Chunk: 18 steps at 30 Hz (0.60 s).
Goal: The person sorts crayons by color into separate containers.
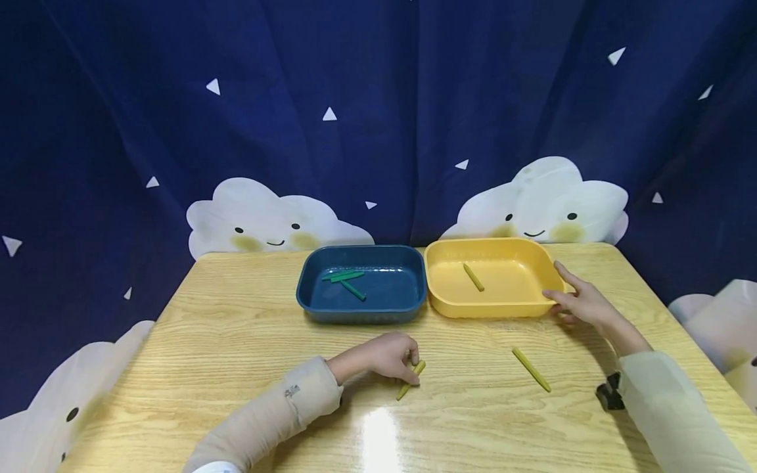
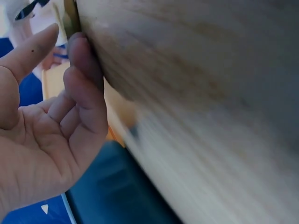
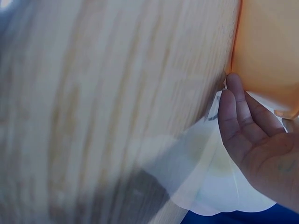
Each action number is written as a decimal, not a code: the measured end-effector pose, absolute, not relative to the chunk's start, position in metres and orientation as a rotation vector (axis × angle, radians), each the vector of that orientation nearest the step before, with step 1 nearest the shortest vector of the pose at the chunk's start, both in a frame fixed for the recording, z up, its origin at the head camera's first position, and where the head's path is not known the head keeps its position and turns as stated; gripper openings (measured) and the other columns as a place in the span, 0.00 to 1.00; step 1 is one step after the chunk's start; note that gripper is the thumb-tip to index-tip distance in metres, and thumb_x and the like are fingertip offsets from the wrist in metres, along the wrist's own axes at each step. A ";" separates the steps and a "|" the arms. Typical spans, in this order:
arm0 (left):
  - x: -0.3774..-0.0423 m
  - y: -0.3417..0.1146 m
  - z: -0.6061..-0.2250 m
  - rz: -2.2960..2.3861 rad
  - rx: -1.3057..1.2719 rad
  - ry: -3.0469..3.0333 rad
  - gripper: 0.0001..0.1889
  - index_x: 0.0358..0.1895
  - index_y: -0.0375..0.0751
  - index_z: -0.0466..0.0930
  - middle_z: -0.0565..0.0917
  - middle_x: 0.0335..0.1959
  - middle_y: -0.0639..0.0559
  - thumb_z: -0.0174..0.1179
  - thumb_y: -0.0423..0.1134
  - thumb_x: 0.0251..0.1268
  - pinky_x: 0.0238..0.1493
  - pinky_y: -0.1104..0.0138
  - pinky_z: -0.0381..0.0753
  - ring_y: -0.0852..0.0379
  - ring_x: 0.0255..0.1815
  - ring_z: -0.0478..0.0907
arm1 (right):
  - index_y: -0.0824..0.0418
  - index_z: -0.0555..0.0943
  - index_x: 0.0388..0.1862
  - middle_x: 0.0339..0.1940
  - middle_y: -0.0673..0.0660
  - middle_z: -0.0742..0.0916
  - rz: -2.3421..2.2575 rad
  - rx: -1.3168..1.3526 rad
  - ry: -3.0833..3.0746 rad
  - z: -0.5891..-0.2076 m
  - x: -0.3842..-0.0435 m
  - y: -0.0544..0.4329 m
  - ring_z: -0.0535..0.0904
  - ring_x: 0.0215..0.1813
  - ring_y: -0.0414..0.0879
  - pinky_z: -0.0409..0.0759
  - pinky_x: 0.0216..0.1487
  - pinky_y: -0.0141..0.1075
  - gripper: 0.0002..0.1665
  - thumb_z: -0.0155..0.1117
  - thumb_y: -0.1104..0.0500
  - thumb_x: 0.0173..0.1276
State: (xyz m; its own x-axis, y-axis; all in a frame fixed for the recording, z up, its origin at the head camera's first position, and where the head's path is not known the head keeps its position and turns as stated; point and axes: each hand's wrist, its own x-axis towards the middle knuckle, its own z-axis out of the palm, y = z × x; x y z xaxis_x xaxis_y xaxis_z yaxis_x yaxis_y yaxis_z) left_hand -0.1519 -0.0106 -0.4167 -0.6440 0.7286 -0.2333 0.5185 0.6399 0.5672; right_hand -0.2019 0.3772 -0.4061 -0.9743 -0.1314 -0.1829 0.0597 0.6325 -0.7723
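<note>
My left hand [image 1: 390, 356] is low over the table, its thumb and index finger on either side of a yellow crayon [image 1: 404, 392]. In the left wrist view that crayon [image 2: 71, 18] shows by the fingertips; the other fingers curl toward the palm. My right hand [image 1: 582, 303] holds the right front corner of a yellow tray [image 1: 491, 310], thumb over the rim and fingers along the outside. One yellow crayon [image 1: 473, 277] lies inside this tray. Another yellow crayon [image 1: 531, 369] lies on the table between the hands.
A dark blue tray [image 1: 361, 316] stands against the yellow tray's left side, with several green crayons [image 1: 353, 290] in it. Both trays are near the back edge of the wooden table [image 1: 236, 315]. Behind it hangs a navy curtain [image 1: 378, 131] with clouds.
</note>
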 end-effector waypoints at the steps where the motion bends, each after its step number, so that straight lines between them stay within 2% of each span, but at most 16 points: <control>1: -0.152 -0.010 -0.417 0.630 0.992 2.421 0.10 0.23 0.42 0.76 0.70 0.14 0.61 0.69 0.39 0.48 0.21 0.77 0.64 0.68 0.14 0.64 | 0.56 0.33 0.72 0.53 0.78 0.71 -1.257 -0.057 2.633 -0.406 -0.202 0.377 0.81 0.37 0.48 0.78 0.31 0.38 0.49 0.53 0.46 0.68; 4: -0.150 -0.007 -0.417 0.617 1.029 2.421 0.19 0.12 0.45 0.66 0.60 0.08 0.62 0.69 0.37 0.48 0.18 0.77 0.55 0.67 0.10 0.54 | 0.56 0.32 0.72 0.53 0.78 0.71 -1.246 -0.056 2.636 -0.406 -0.202 0.376 0.81 0.38 0.49 0.78 0.32 0.38 0.49 0.53 0.47 0.68; 7: -0.149 -0.006 -0.416 0.648 1.042 2.396 0.26 0.09 0.46 0.57 0.55 0.05 0.60 0.68 0.34 0.48 0.18 0.76 0.51 0.66 0.08 0.50 | 0.56 0.33 0.72 0.51 0.77 0.73 -1.245 -0.052 2.638 -0.405 -0.202 0.375 0.81 0.38 0.49 0.78 0.32 0.38 0.49 0.53 0.47 0.68; 8: -0.149 -0.006 -0.416 0.662 1.037 2.387 0.26 0.08 0.46 0.57 0.55 0.04 0.60 0.68 0.33 0.48 0.17 0.76 0.52 0.67 0.07 0.51 | 0.56 0.33 0.72 0.51 0.76 0.74 -1.246 -0.053 2.639 -0.405 -0.202 0.375 0.81 0.38 0.49 0.78 0.32 0.39 0.49 0.53 0.47 0.68; 11: -0.149 -0.006 -0.414 0.727 0.975 2.339 0.17 0.12 0.43 0.68 0.66 0.04 0.59 0.67 0.30 0.48 0.16 0.78 0.62 0.67 0.06 0.63 | 0.55 0.33 0.72 0.50 0.76 0.75 -1.248 -0.053 2.640 -0.406 -0.202 0.376 0.81 0.37 0.49 0.78 0.32 0.39 0.49 0.53 0.47 0.68; 14: -0.150 -0.008 -0.412 0.776 0.905 2.301 0.06 0.24 0.39 0.77 0.76 0.09 0.55 0.65 0.28 0.49 0.17 0.75 0.70 0.63 0.09 0.72 | 0.54 0.32 0.72 0.51 0.77 0.73 -1.247 -0.046 2.639 -0.407 -0.203 0.376 0.81 0.38 0.49 0.78 0.33 0.39 0.49 0.53 0.46 0.68; 18: -0.153 -0.009 -0.405 0.853 0.874 2.254 0.05 0.29 0.36 0.77 0.79 0.11 0.47 0.62 0.27 0.50 0.14 0.74 0.68 0.59 0.10 0.73 | 0.54 0.32 0.72 0.55 0.79 0.69 -1.243 -0.034 2.640 -0.407 -0.203 0.377 0.81 0.39 0.51 0.78 0.34 0.39 0.49 0.53 0.45 0.68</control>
State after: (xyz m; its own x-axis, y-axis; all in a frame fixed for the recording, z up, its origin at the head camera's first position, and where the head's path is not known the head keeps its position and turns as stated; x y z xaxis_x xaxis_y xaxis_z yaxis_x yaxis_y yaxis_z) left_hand -0.1528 -0.0090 -0.4047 -0.6243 0.7323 -0.2719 0.3690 0.5832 0.7237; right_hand -0.2028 0.3768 -0.4068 -0.9749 -0.1154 -0.1904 0.0732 0.6412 -0.7638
